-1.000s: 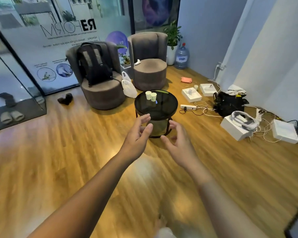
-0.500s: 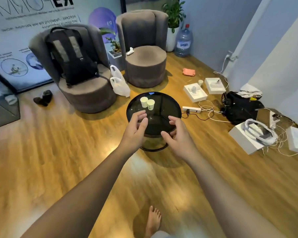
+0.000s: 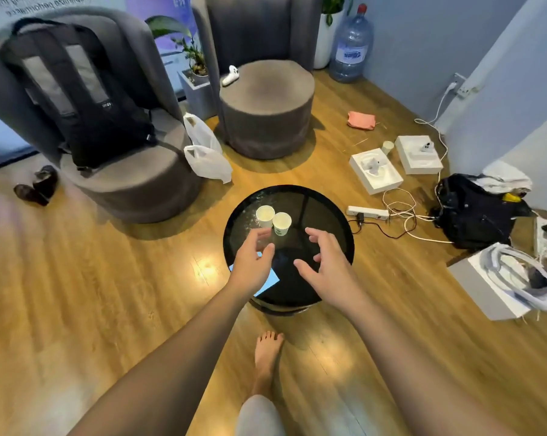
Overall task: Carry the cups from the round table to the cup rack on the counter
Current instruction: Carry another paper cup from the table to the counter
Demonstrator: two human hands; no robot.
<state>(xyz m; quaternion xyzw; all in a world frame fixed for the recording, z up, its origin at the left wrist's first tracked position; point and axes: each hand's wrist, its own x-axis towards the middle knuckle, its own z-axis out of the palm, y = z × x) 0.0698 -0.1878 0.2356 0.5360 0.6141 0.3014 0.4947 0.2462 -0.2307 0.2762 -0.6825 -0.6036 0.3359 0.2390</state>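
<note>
Two pale paper cups stand upright side by side on the round black glass table [image 3: 329,212]: the left cup [image 3: 265,215] and the right cup [image 3: 281,223]. My left hand [image 3: 253,262] hovers over the table just in front of the left cup, fingers apart and empty. My right hand [image 3: 324,262] is spread open over the table's right half, a little right of the right cup, holding nothing. A blue card [image 3: 270,280] lies on the table under my left wrist. No cup rack or counter is in view.
Two grey armchairs stand behind the table, the left armchair [image 3: 130,184] holding a black backpack [image 3: 77,92]. White plastic bags [image 3: 207,155] lie between them. Right of the table are a power strip [image 3: 366,211], cables, white boxes [image 3: 376,171] and a black bag [image 3: 476,212]. My bare foot [image 3: 267,350] is near the table.
I have walked up to the round table, which now lies right below me. Both hands have reached forward over its top, closer to the two cups, fingers spread wider.
</note>
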